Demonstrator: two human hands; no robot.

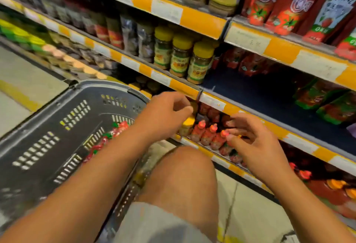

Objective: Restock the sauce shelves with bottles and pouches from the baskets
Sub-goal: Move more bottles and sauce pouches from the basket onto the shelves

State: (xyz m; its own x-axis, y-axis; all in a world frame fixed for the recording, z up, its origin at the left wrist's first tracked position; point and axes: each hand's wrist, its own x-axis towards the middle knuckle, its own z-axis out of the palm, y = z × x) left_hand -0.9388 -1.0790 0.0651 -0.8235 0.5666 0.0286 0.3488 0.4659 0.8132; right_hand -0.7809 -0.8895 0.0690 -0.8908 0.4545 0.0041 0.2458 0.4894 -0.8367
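Head view, near to far: person's bare knee (183, 181) up front, grey basket (38, 127) on the left with red sauce pouches (107, 138) left in it. Both hands sit at the low shelf (212, 160). Left hand (165, 111) is loosely curled, holding nothing as far as the blur shows; right hand (256, 142) has its fingertips on the little red-capped bottles (208, 134), looks like straightening the row. Next is probably back to the basket for pouches. Yellow-capped jars (200, 63) above, ketchup pouches (289, 1) up top; the shelf lip overhead crowds the reach.
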